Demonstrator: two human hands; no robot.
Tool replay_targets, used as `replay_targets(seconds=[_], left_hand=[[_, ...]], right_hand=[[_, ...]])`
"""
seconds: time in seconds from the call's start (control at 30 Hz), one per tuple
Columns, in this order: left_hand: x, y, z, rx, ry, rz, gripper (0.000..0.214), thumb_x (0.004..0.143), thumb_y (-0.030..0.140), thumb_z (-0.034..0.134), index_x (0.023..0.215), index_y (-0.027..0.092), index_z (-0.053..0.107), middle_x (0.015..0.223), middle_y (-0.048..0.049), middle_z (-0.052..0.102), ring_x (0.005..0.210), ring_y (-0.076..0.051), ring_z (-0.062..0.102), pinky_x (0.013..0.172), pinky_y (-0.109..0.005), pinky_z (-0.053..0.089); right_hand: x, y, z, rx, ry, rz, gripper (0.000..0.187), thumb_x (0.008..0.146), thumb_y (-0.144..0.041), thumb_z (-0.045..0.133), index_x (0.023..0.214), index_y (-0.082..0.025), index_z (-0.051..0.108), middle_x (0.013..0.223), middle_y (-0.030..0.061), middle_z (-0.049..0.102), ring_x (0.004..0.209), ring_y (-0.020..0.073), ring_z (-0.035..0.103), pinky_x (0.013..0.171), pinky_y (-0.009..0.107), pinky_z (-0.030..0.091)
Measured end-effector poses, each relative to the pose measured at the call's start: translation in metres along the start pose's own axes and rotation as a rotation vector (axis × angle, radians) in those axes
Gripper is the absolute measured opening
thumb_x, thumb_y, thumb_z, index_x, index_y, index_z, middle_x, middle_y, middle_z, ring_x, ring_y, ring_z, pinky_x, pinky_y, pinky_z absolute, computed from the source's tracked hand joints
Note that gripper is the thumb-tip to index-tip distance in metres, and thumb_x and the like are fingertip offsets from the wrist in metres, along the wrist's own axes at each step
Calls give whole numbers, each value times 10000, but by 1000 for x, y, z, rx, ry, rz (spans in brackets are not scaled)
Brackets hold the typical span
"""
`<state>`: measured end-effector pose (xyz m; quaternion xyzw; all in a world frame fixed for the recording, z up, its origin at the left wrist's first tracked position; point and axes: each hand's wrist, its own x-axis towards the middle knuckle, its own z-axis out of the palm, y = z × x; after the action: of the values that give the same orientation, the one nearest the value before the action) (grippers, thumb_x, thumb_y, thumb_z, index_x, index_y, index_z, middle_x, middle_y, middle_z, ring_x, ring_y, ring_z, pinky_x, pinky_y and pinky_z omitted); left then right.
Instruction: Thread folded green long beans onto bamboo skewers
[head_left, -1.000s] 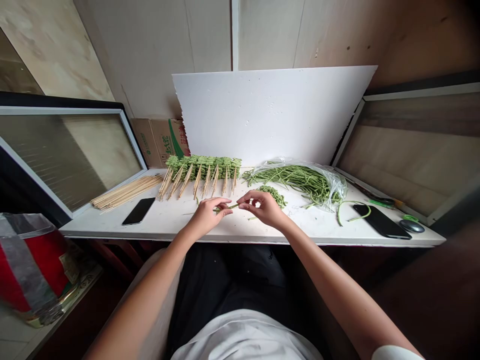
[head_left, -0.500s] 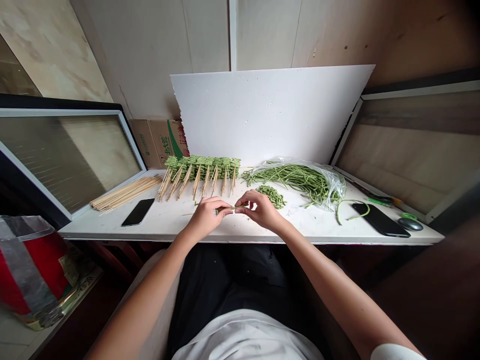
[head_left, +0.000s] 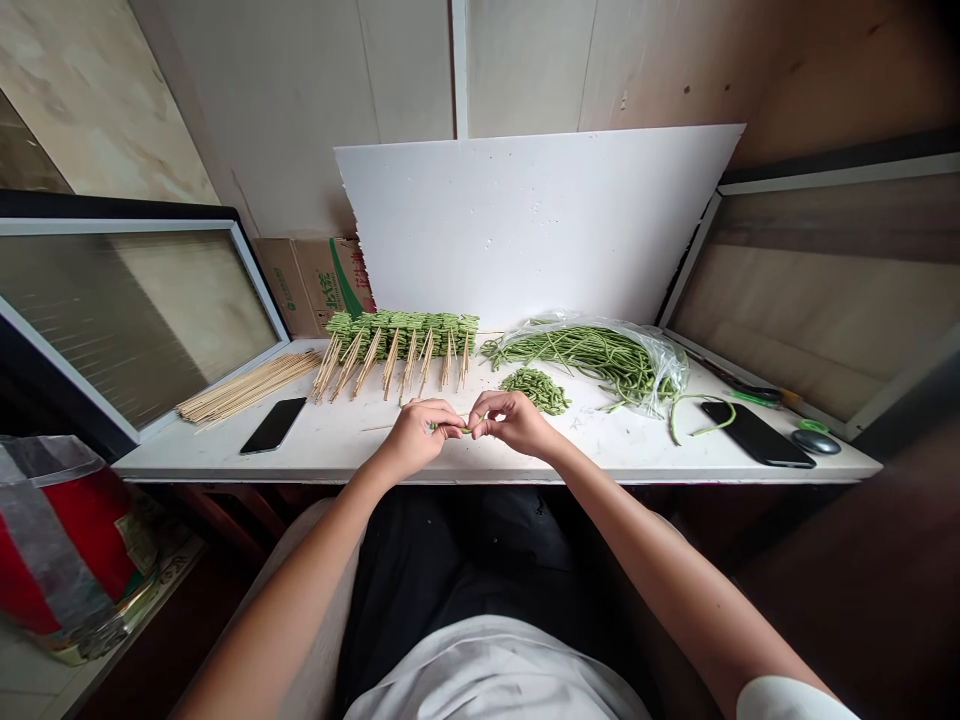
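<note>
My left hand (head_left: 416, 435) and my right hand (head_left: 512, 421) meet over the front of the white table (head_left: 337, 440), fingertips pinched together on a short green bean piece (head_left: 465, 429) and a thin skewer that barely shows. Just beyond my right hand lies a small heap of cut bean pieces (head_left: 537, 388). A row of finished bean skewers (head_left: 397, 345) lies behind my left hand. Long green beans (head_left: 592, 352) spill from a clear plastic bag at the back right.
Bare bamboo skewers (head_left: 247, 385) lie at the table's left, a black phone (head_left: 275, 424) beside them. Another phone (head_left: 757, 434), a dark round object (head_left: 815, 441) and a green-handled tool (head_left: 757, 395) sit at the right. A white foam board (head_left: 540, 220) leans behind. A red bucket (head_left: 52, 545) stands low left.
My right hand has slid left along the skewer until its fingertips touch my left hand's; the gap between them has closed. The view has tilted slightly.
</note>
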<state>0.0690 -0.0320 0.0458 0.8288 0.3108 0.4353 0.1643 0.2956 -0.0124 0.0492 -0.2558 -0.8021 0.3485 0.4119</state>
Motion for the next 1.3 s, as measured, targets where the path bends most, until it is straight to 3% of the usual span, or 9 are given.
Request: replay_targets(seconds=[0.17, 0.33, 0.4, 0.53, 0.6, 0.77, 0.93, 1.17, 1.3], left_hand=[[1, 5, 2, -49, -74, -5, 243, 874, 54, 668, 801, 220, 830, 789, -53, 774, 735, -192, 713, 724, -314, 579], [1, 2, -5, -35, -105, -17, 250, 868, 45, 648, 809, 214, 824, 786, -45, 778, 719, -184, 713, 741, -315, 579], [0, -4, -15, 15, -77, -16, 227, 881, 79, 659, 800, 215, 822, 794, -47, 781, 727, -189, 713, 771, -329, 579], [-1, -14, -33, 53, 51, -103, 127, 925, 236, 723, 881, 210, 839, 917, -73, 796, 847, -219, 735, 808, -339, 582], [-1, -15, -34, 65, 86, -127, 138, 937, 302, 742, 940, 209, 844, 967, -82, 796, 893, -229, 739, 830, -343, 578], [-1, -14, -14, 84, 124, -104, 199, 970, 356, 726, 1013, 201, 842, 982, -88, 789, 890, -224, 736, 826, -337, 578], [-2, -21, -3, 60, 99, -93, 201, 965, 366, 736, 1009, 202, 843, 990, -85, 788, 901, -222, 738, 801, -322, 592], [-3, -26, -2, 31, 70, -110, 172, 951, 336, 757, 1050, 234, 854, 945, -73, 779, 855, -211, 728, 778, -325, 585], [-4, -24, -1, 3, 70, -121, 158, 895, 327, 823, 1016, 231, 855, 968, -74, 802, 882, -224, 745, 794, -332, 590]], right_hand=[[0, 2, -1, 60, -121, -3, 344, 835, -542, 836, 816, -200, 804, 849, 72, 751, 776, 191, 686, 743, 319, 528], [0, -3, -14, 39, -128, -10, 313, 852, -501, 829, 809, -192, 795, 834, 73, 746, 778, 191, 686, 738, 317, 537], [0, -1, -29, 9, -60, -10, 308, 860, -494, 820, 809, -191, 792, 837, 74, 745, 776, 195, 687, 725, 320, 538], [-2, 20, -59, -198, 197, 24, 296, 835, -489, 843, 835, -194, 817, 908, 97, 771, 851, 222, 684, 720, 323, 513], [-4, 37, -63, -279, 192, 81, 278, 841, -476, 837, 867, -199, 836, 900, 101, 784, 842, 229, 687, 717, 330, 511], [-8, 70, -46, -417, -23, 266, 155, 880, -351, 786, 856, -213, 852, 901, 98, 810, 805, 241, 712, 728, 339, 540], [-9, 73, -37, -462, -100, 384, 203, 917, -370, 741, 921, -205, 857, 938, 98, 823, 851, 254, 739, 741, 308, 543], [-9, 67, -42, -416, -87, 362, 433, 1017, -536, 592, 911, -195, 836, 919, 123, 819, 826, 262, 749, 773, 344, 564], [-4, 41, -36, -290, -65, 271, 526, 1037, -605, 520, 970, -183, 827, 1002, 102, 821, 881, 234, 753, 804, 333, 567]])
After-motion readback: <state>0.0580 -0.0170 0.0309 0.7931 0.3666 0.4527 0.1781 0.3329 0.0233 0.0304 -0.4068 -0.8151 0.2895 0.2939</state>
